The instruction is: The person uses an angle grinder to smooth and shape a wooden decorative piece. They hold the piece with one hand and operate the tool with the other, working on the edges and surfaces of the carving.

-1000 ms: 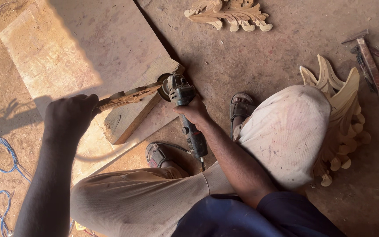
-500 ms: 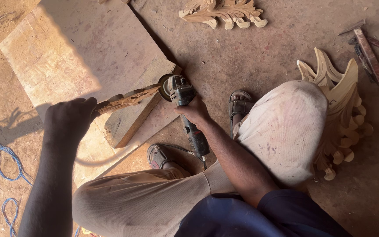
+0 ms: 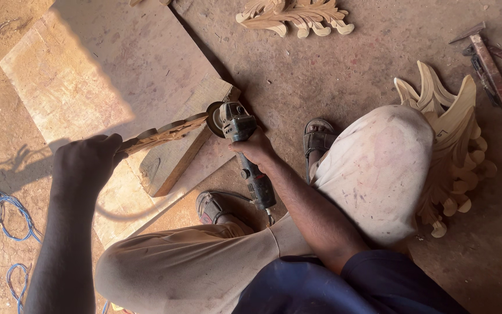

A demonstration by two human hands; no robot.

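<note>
the left hand [image 3: 85, 164] is closed in a fist around the near end of a thin carved strip [image 3: 164, 132], so this grip is pinching the strip firmly. the strip sticks out to the right, above a wood block [image 3: 172, 160] which lies on a big board [image 3: 94, 81] on the floor. the right hand [image 3: 257, 148] is wrapped tight around the body of a grinder [image 3: 245, 145], and its disc [image 3: 211, 119] touches the far end of the strip. the strip looks light and stiff but fragile, because the carving makes it thin in places; i judge it is best held at the thick near end, well away from the disc. a carved crest [image 3: 454, 145] stands by the right knee, a leaf carving [image 3: 294, 14] lies further away, and a blue cable [image 3: 1, 209] is at the left.
</note>
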